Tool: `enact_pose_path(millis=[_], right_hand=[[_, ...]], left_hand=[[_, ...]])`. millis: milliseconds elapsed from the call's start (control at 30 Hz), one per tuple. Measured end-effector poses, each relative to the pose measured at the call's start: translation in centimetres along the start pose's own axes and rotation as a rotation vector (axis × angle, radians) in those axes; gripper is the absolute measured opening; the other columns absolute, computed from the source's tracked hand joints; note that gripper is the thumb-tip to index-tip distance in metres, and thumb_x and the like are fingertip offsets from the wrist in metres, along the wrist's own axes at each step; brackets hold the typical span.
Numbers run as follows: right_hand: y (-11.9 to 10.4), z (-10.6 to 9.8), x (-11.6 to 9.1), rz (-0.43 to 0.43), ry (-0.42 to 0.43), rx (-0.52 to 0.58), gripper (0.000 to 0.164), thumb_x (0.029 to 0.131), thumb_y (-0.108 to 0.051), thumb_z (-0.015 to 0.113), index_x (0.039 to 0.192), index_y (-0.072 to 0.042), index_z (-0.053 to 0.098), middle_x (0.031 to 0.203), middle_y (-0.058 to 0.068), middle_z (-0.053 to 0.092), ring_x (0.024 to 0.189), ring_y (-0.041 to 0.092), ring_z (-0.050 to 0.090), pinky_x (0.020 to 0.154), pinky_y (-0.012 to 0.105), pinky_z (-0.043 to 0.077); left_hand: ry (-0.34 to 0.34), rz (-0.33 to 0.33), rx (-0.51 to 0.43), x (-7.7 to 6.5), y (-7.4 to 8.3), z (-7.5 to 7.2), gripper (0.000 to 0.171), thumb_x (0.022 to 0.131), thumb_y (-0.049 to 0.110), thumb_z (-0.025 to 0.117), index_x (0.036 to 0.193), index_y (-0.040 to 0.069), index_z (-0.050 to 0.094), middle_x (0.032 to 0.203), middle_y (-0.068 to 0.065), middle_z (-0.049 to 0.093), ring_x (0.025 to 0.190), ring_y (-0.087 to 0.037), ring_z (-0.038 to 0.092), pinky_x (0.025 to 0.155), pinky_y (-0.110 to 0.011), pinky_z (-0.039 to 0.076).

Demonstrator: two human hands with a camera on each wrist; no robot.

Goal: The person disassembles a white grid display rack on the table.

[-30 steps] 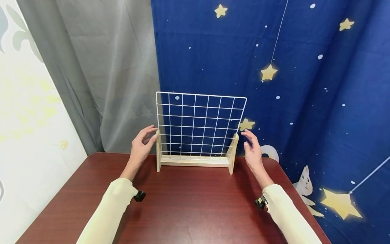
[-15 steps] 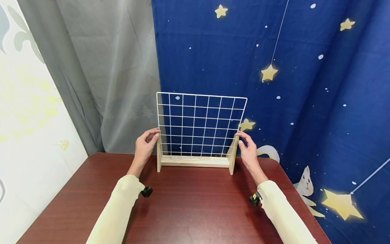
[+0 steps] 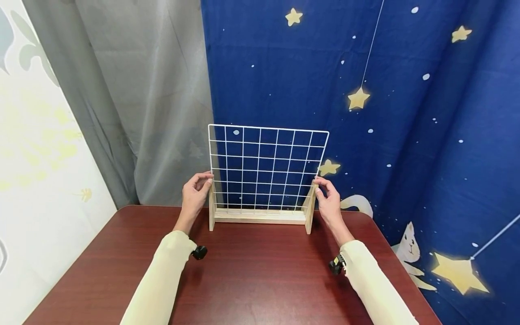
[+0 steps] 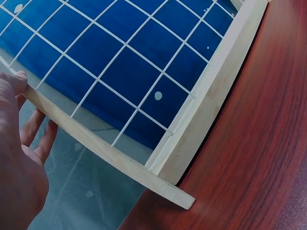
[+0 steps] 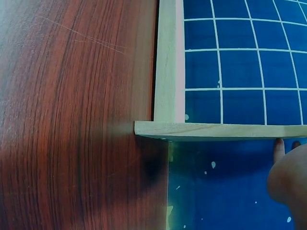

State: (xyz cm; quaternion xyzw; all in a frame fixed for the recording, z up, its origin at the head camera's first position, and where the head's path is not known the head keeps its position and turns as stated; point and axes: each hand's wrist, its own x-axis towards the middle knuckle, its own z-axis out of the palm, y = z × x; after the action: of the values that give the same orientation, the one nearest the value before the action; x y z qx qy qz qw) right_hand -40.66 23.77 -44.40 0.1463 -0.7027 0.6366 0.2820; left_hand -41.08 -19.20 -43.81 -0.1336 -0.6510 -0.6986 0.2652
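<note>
A white wire grid panel point(image 3: 268, 158) stands upright in a pale wooden stand point(image 3: 260, 218) at the back of the table. My left hand point(image 3: 194, 194) grips the top of the stand's left side post. Its thumb tip lies on the wood and the other fingers point(image 4: 45, 139) reach behind, as the left wrist view shows. At the opposite end, my right hand point(image 3: 330, 203) holds the top of the right side post. In the right wrist view a fingertip point(image 5: 279, 146) touches that post's outer face; most of this hand is out of that frame.
The stand rests on a dark red wooden table point(image 3: 260, 280) near its far edge. Behind hang a grey curtain point(image 3: 170, 99) and a blue curtain point(image 3: 276, 63) with stars. Each wrist carries a small black camera.
Both hands have moved inward from beside the stand, and their fingers now hold the tops of its side posts. The stand and grid panel have stayed in place.
</note>
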Motion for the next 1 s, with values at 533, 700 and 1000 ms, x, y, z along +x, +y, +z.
enact_pose_path(millis=[533, 700, 1000], right_hand=[[0.7, -0.3, 0.6, 0.023, -0.030, 0.127, 0.027, 0.103, 0.011, 0.055, 0.130, 0.016, 0.059, 0.146, 0.032, 0.058, 0.129, 0.017, 0.062, 0.102, 0.012, 0.048], [1.0, -0.4, 0.9, 0.008, -0.061, 0.108, 0.026, 0.103, 0.012, 0.053, 0.128, 0.017, 0.058, 0.147, 0.031, 0.057, 0.130, 0.015, 0.060, 0.103, 0.014, 0.047], [1.2, -0.4, 0.9, 0.006, -0.067, 0.120, 0.027, 0.102, 0.015, 0.052, 0.128, 0.016, 0.057, 0.146, 0.033, 0.057, 0.126, 0.010, 0.060, 0.102, 0.013, 0.047]], left_hand=[[-0.023, -0.015, -0.032, -0.5, 1.7, 0.2, 0.025, 0.100, -0.006, 0.064, 0.121, -0.020, 0.063, 0.137, -0.043, 0.058, 0.112, -0.009, 0.072, 0.091, -0.012, 0.056], [-0.041, -0.007, 0.002, -0.3, 1.7, 0.1, 0.024, 0.101, -0.004, 0.064, 0.122, -0.017, 0.064, 0.139, -0.039, 0.059, 0.113, -0.012, 0.071, 0.091, -0.011, 0.055], [-0.082, 0.031, 0.058, 0.4, -0.6, -0.6, 0.021, 0.104, 0.002, 0.064, 0.121, -0.010, 0.067, 0.138, -0.033, 0.062, 0.112, -0.002, 0.070, 0.095, -0.011, 0.053]])
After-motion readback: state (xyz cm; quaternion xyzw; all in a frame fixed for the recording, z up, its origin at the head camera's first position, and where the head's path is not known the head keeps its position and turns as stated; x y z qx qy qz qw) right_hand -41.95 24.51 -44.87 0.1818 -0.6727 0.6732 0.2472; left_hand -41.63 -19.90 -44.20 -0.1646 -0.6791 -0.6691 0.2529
